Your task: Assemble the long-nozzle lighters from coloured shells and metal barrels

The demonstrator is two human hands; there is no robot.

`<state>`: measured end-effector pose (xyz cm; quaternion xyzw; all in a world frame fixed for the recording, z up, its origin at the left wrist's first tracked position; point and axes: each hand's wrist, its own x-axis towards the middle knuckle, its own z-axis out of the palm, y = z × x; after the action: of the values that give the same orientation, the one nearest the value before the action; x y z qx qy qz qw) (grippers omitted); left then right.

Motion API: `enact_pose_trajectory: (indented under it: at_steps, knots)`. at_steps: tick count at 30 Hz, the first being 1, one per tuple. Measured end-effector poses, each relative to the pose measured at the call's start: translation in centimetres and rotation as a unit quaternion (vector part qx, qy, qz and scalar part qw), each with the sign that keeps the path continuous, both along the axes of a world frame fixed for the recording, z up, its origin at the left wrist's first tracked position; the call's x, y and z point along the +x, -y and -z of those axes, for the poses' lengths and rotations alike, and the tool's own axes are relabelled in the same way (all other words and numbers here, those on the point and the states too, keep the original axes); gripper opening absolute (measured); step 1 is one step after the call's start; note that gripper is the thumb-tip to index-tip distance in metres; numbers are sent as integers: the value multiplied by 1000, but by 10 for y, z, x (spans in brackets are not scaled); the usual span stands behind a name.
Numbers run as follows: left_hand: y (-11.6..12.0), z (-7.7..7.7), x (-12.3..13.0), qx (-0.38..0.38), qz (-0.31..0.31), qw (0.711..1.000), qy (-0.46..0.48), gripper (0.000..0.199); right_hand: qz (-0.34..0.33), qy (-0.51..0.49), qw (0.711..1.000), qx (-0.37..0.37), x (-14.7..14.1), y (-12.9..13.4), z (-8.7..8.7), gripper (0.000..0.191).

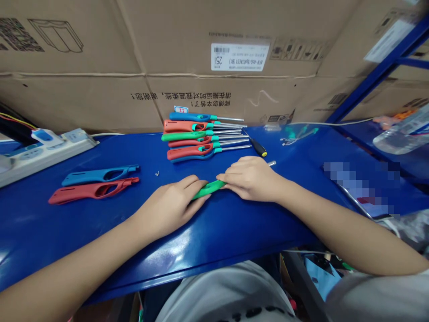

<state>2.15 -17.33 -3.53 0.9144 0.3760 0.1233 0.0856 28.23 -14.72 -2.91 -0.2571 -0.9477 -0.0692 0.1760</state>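
Note:
Both hands grip one green lighter [212,189], a long-necked kind, over the blue table. My left hand [182,199] is closed around its handle end. My right hand [253,181] wraps the other end, and a short silver tip pokes out beyond its knuckles. Much of the lighter is hidden by my fingers. Behind my hands lies a row of several long-necked lighters [191,152] in red, green and blue, their metal tubes pointing right. A screwdriver [257,145] with a black and yellow handle rests at the tube ends.
On the left lie a blue handle shell [100,175] and a red handle shell [80,192], with tiny screws [157,173] nearby. A power strip [50,150] sits at the left edge. Cardboard boxes [187,53] stand behind. Rightward are small green parts [300,134] and a phone [362,190].

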Motion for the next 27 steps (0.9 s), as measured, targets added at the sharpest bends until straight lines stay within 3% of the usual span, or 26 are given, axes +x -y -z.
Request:
enact_pose_trajectory:
  at_steps: [5, 11, 17, 27]
  knots:
    - [1, -4, -1, 18, -10, 998, -58, 32, 17, 9, 998, -60, -5, -2, -1, 21]
    - [-12, -3, -9, 46, -49, 995, -68, 32, 83, 10, 994, -75, 21, -23, -7, 34]
    - [-18, -2, -14, 32, -65, 996, -54, 33, 127, 13, 989, -77, 38, -33, -13, 17]
    - [-10, -7, -10, -5, -51, 999, 1, 31, -9, -1, 998, -60, 17, -22, -7, 22]
